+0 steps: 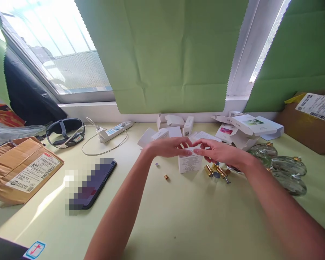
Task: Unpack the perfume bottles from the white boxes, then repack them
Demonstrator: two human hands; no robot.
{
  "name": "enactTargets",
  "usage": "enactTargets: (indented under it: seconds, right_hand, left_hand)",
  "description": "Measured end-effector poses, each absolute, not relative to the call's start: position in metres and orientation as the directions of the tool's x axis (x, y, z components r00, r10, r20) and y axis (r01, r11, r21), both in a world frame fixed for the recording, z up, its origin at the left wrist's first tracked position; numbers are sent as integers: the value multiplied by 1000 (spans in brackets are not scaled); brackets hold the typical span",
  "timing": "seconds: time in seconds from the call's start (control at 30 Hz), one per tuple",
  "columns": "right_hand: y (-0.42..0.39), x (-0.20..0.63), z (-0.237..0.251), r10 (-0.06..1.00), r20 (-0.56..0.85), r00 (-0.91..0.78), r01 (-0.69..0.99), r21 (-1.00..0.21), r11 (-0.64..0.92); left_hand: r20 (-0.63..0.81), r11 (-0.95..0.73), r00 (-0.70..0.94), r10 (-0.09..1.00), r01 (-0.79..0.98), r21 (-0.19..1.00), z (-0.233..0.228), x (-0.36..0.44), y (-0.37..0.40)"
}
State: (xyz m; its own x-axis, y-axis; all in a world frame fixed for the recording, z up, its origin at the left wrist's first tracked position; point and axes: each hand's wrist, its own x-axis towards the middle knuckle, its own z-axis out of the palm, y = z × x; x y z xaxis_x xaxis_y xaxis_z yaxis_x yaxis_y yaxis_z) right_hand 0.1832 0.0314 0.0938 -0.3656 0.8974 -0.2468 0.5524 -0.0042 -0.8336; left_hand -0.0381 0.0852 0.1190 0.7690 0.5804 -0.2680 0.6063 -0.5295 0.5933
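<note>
A small white carton with printed text on its front stands upright on the table, its top partly covered by my fingers. My left hand grips its upper left side, thumb across the front and fingers curled over the top. From the other side my right hand holds the upper right edge, its thumb almost meeting the left one. Just right of the carton lie several gold spray-pump parts. A small gold piece and a tiny whitish cap rest to its left.
Opened white boxes and more cartons lie along the back. Clear glass bottles stand at right near a brown cardboard box. To the left are a phone, a power strip, a headset and a parcel.
</note>
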Motion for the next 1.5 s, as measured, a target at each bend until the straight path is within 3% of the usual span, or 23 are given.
enactTargets:
  seconds: [0.3,0.5,0.7,0.83,0.93,1.2,1.5]
  right_hand:
    - [35,183,88,891,-276,-360,478,-875,-77]
    - [30,187,97,927,-209,-313,489,-872,-31]
    - [25,228,122,999,47,-26,499,-865,53]
    - [23,255,129,965,187,183,513,-855,69]
    - [24,264,128,945,222,242,518,-853,68]
    - [28,260,125,951,211,228,591,-806,38]
    - [26,255,126,956,228,184,626,-777,65]
  left_hand:
    - [-270,-530,754,599,626,572,121,-37,85]
    - [-172,-612,754,634,625,484,122,-36,80]
    - [-178,-645,729,661,673,362,125,-26,70]
    - [-177,-654,725,666,681,331,123,-23,69]
    - [-170,-662,723,669,685,305,124,-22,68]
    - [-36,-739,769,639,626,248,130,-24,65]
    - [-73,-729,772,631,623,283,123,-21,70]
